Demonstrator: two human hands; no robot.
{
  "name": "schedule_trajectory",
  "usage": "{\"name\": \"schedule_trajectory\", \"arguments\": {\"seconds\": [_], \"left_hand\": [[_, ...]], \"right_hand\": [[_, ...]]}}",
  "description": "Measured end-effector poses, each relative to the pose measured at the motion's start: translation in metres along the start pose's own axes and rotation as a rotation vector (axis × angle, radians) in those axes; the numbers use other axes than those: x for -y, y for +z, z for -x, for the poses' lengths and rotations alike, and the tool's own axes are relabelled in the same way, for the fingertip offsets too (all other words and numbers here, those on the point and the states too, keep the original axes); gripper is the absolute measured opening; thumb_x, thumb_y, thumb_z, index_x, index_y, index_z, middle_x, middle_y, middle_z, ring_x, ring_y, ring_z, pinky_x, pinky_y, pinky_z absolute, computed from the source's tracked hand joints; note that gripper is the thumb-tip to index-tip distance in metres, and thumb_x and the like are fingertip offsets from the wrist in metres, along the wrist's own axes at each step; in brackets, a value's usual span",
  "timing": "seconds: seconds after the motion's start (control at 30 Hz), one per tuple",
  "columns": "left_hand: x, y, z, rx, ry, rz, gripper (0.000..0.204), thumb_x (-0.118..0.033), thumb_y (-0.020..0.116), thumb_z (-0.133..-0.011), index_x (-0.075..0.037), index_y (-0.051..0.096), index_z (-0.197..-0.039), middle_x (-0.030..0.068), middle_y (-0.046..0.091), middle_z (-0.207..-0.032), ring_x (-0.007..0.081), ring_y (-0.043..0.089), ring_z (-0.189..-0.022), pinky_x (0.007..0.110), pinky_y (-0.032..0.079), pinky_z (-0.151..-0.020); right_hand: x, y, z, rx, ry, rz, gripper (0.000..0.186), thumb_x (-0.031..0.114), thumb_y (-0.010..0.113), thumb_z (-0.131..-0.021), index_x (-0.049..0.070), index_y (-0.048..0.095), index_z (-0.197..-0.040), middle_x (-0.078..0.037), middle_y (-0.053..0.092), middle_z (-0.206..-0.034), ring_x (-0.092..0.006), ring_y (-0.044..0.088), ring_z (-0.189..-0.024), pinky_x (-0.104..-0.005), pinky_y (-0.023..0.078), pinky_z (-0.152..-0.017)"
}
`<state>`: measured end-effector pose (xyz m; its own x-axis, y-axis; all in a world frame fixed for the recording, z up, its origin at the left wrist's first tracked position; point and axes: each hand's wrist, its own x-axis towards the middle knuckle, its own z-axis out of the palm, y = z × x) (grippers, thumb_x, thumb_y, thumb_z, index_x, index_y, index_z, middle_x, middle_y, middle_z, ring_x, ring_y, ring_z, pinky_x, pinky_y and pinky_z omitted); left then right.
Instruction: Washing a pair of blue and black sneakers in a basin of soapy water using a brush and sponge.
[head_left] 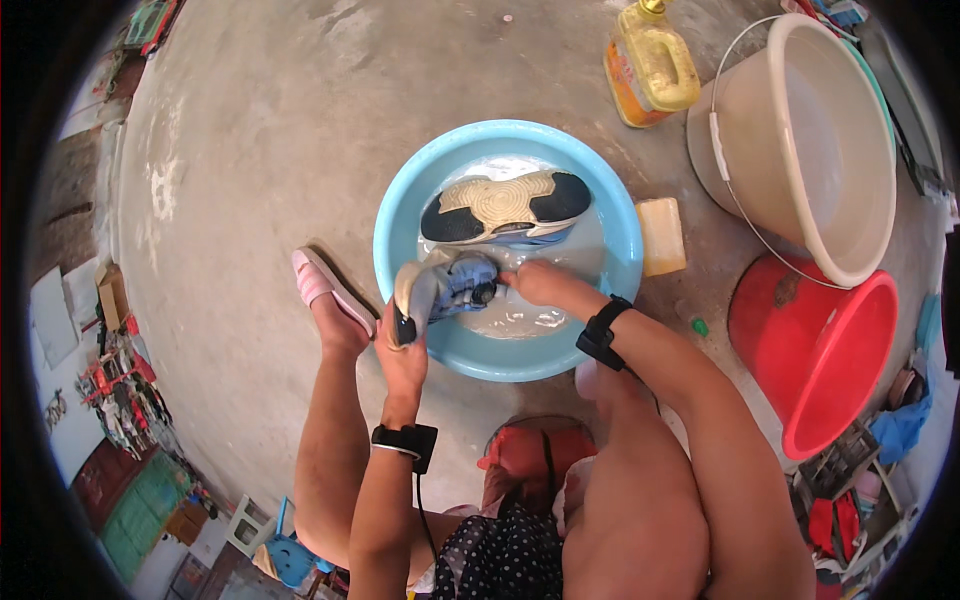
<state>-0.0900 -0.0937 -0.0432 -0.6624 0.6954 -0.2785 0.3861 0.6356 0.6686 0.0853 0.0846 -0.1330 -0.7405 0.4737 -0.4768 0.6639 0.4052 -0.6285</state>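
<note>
My left hand (402, 362) is closed round one end of a wet blue-grey shoe (462, 282), holding it tilted over the near left rim of a light blue basin (390, 235). At the shoe's other end, the fingers of my right hand (545, 285) are curled and touch it near a dark round part. Whether they hold anything else is hidden. Cloudy water (515, 318) stands in the basin. A second shoe (505, 205) lies in it, its cream and black sole turned up.
Right of the basin lies a yellowish block (660, 236) that looks like soap. Beyond it stand a yellow jug (652, 65), a beige bucket (715, 160) with a wire handle, and a tilted red bucket (775, 340). My pink-slippered foot (318, 284) is left of the basin.
</note>
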Motion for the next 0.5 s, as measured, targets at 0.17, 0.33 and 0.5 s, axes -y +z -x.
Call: {"name": "schedule_trajectory", "arguments": {"seconds": [0.17,0.33,0.5], "left_hand": [[-0.008,0.008,0.014,-0.035,0.063,-0.099,0.045,-0.009,0.058,-0.079,-0.005,0.053,-0.123,0.0190,0.061,-0.110,0.0365,0.054,-0.108,0.049,0.028,-0.103],[0.005,-0.001,0.013,0.028,-0.098,0.024,0.045,-0.008,0.059,-0.078,-0.004,0.053,-0.122,0.0200,0.061,-0.108,0.0377,0.056,-0.102,0.040,0.031,-0.103],[-0.001,0.012,0.013,-0.006,0.022,-0.068,0.043,-0.009,0.055,-0.081,-0.005,0.053,-0.123,0.0192,0.060,-0.114,0.0370,0.054,-0.109,0.046,0.027,-0.105]], "right_hand": [[-0.013,0.009,0.010,0.913,0.486,-0.753,0.057,0.055,0.035,-0.094,0.008,0.041,-0.062,-0.001,0.035,-0.047,-0.0144,0.033,-0.034,-0.0332,0.030,-0.033],[-0.002,-0.019,0.017,1.088,0.522,-0.782,0.058,0.063,0.036,-0.091,0.017,0.024,-0.058,0.007,0.016,-0.051,-0.0038,0.016,-0.037,-0.0239,0.010,-0.034],[-0.013,0.027,0.009,0.226,0.100,-0.088,0.047,0.043,0.047,-0.091,0.002,0.069,-0.091,-0.020,0.066,-0.090,-0.0366,0.064,-0.086,-0.0468,0.050,-0.072]]}}
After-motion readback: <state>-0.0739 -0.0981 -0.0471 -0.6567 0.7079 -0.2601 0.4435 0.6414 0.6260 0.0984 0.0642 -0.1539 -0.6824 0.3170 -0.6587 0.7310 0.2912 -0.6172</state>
